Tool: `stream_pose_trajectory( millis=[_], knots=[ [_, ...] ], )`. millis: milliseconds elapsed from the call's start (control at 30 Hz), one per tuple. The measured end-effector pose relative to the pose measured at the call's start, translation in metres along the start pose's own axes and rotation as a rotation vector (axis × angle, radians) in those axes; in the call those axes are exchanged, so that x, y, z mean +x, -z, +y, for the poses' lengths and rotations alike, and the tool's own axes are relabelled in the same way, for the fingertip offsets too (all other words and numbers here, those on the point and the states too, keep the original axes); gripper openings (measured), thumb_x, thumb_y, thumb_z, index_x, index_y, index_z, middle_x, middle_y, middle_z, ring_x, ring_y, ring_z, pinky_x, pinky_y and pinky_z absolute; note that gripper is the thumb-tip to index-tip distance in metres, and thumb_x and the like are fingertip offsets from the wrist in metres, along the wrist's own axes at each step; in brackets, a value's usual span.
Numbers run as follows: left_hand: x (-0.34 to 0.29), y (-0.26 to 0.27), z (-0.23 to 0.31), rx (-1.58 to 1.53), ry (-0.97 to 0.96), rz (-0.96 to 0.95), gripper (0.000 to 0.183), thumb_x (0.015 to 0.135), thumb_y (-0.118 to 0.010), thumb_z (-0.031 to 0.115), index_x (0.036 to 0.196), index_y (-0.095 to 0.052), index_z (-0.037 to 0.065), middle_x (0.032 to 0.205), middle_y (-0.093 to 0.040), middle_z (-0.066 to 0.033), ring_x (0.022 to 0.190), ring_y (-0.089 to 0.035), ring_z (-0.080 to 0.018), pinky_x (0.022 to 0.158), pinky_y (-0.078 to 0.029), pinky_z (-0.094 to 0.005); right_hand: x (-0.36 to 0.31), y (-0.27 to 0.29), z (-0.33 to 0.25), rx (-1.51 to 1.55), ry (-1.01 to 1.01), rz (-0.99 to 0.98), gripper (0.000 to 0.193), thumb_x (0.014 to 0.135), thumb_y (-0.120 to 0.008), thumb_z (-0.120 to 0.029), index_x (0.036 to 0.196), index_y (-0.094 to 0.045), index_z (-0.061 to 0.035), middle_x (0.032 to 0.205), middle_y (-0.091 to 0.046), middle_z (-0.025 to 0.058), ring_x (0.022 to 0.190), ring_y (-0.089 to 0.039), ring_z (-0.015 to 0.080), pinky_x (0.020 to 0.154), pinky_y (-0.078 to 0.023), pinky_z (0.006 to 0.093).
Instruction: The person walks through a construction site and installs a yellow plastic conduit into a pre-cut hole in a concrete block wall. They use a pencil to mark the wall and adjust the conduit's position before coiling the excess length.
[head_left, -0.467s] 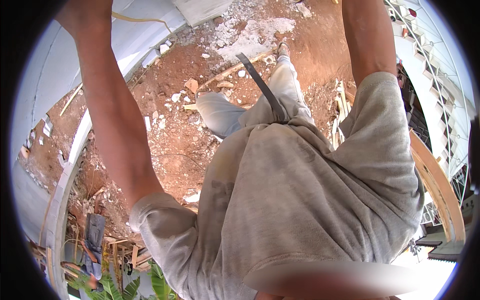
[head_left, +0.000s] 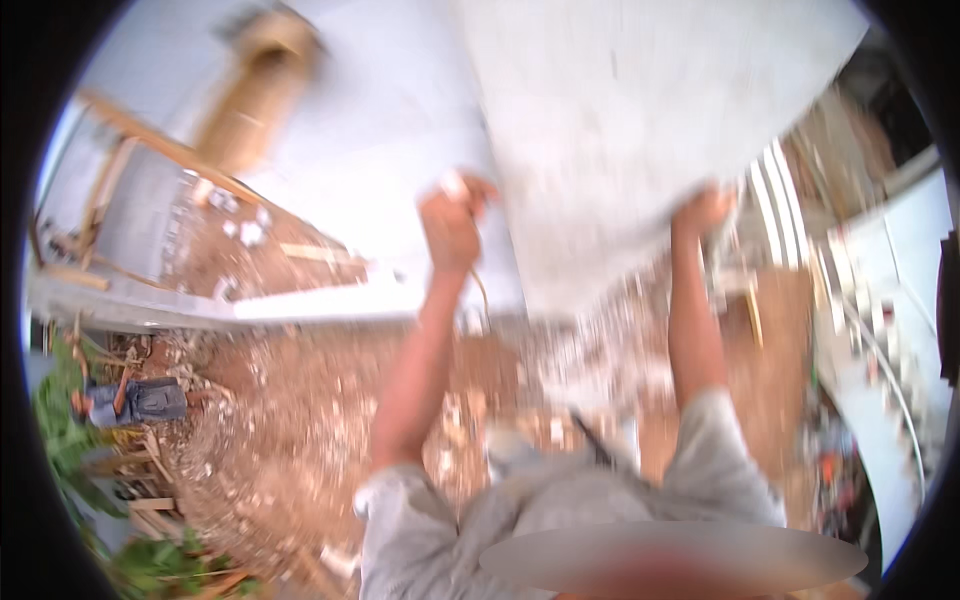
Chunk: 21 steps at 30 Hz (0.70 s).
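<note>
Both my arms are raised in front of a pale wall. My left hand (head_left: 450,225) is closed like a fist near a vertical line where two pale wall faces meet; what it grips, if anything, is hidden. A thin yellowish cord (head_left: 483,290) hangs just below it, and I cannot tell whether the hand holds it. Farther right, my right hand (head_left: 706,208) is blurred but looks closed, close to the right part of the pale wall surface (head_left: 620,130). A dark, thin streak runs leftward from it, a tool or a shadow.
Reddish ground (head_left: 290,400) strewn with rubble lies below. On the left are a wooden frame (head_left: 160,145) and a low pale ledge (head_left: 270,308). Another person (head_left: 135,398) is at the far left beside planks and leaves. White stairs with a railing (head_left: 885,340) rise on the right.
My view has tilted up and turned, bringing the wall and both my hands into sight. Before, only my forearms and upper arms showed, and the ground filled more of the picture.
</note>
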<state>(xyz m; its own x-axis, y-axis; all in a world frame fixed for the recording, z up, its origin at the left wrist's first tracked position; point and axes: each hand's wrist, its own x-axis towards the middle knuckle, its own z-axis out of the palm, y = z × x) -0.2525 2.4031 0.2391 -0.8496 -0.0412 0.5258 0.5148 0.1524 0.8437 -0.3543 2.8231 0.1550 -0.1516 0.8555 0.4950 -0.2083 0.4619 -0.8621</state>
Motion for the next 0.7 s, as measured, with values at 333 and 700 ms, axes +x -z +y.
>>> stream_pose_trajectory(
  millis=[333,700],
  knots=[
    [0.151,-0.028,0.283,-0.681,0.052,-0.148,0.069,0.092,-0.036,0.074,0.063,-0.045,0.012,0.052,-0.026,0.0069,0.043,-0.021,-0.0094,0.043,-0.016,-0.0275,-0.112,0.047,-0.29,0.639,0.578,-0.652,0.057,0.088,-0.081,-0.04,0.106,-0.042,-0.0023,0.118,-0.048,0.0126,0.102,-0.046,0.0183,0.088,-0.044,0.0361],
    [0.322,-0.079,0.498,-0.57,-0.408,0.113,0.075,0.094,-0.03,0.083,0.066,-0.047,0.016,0.055,-0.044,-0.0002,0.043,-0.041,-0.0123,0.039,-0.032,-0.0325,0.06,-0.079,-0.498,0.488,1.125,-0.315,0.016,0.102,-0.063,-0.018,0.093,-0.059,-0.0065,0.083,-0.065,0.0095,0.072,-0.061,0.0283,0.066,-0.049,0.0408]
  ],
)
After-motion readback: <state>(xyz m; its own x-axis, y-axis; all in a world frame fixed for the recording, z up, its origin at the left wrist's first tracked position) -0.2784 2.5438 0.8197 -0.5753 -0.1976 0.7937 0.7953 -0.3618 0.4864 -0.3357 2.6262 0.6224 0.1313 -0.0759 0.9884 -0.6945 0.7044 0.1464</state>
